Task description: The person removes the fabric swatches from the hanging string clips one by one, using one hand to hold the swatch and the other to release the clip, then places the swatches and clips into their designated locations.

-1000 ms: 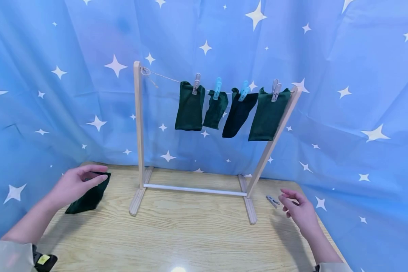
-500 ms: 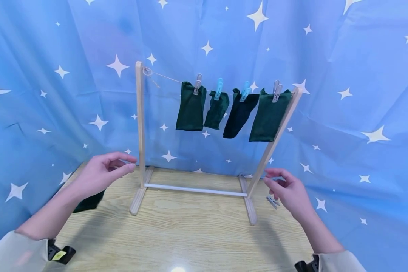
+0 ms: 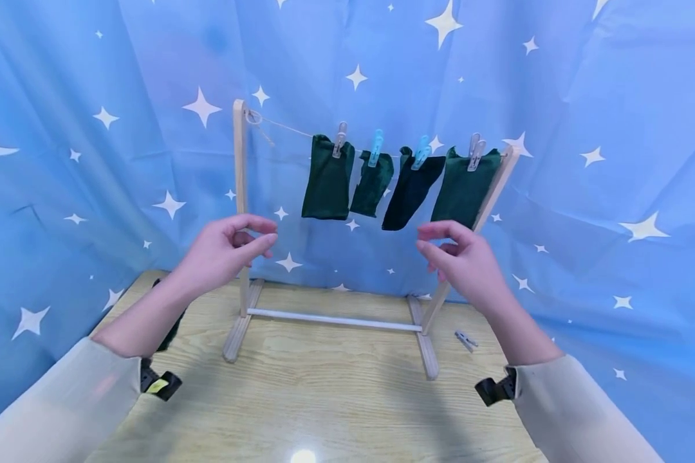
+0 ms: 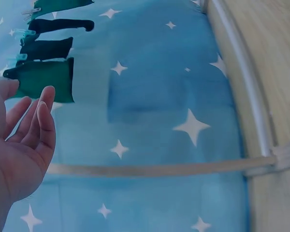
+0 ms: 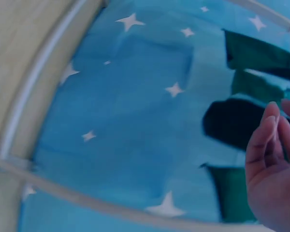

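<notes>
As left hand (image 3: 219,256) and right hand (image 3: 468,262) hover, fingers (image 3: 251,223) loosely released, wood-grain table (image 3: 330,366) below, starry blue curtain (image 3: 585,199) behind

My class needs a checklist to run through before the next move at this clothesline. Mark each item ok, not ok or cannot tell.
1. Rack standing on the table: ok.
2. All four hung cloths pegged: ok.
3. Left hand and right hand empty: ok.
4. Loose cloth in full view: not ok, the left forearm covers part.
5. Loose peg on the table: ok, right of the rack.
6. String tied firmly: cannot tell.
</notes>
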{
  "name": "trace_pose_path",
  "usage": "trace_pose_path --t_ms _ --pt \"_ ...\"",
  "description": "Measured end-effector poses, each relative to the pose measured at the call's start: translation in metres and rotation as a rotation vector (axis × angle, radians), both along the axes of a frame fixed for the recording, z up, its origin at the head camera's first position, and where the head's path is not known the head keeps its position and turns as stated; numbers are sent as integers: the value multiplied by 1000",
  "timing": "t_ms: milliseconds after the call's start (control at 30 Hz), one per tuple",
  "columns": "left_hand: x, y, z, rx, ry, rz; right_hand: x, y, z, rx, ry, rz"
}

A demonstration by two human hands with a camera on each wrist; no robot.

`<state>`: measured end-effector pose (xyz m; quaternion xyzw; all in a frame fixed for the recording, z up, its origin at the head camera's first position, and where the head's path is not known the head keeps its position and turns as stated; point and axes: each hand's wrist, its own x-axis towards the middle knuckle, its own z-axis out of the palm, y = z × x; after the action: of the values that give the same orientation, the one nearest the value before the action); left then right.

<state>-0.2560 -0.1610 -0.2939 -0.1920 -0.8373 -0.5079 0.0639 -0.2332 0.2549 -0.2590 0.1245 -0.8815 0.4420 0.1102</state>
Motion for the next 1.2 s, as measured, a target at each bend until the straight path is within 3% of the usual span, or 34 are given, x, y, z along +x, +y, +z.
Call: trace_pose_path --t_ms 333,633,967,1200 --pt "-29 33 25 135 66 5 -19 -63 60 13 100 68" --pt "-48 53 42 210 81 -4 -36 -106 104 7 137 74" --pt "-68 71 55 251 72 24 -55 -134 128 31 83 56" --pt "-77 80 60 314 92 48 -62 -149 131 78 2 25"
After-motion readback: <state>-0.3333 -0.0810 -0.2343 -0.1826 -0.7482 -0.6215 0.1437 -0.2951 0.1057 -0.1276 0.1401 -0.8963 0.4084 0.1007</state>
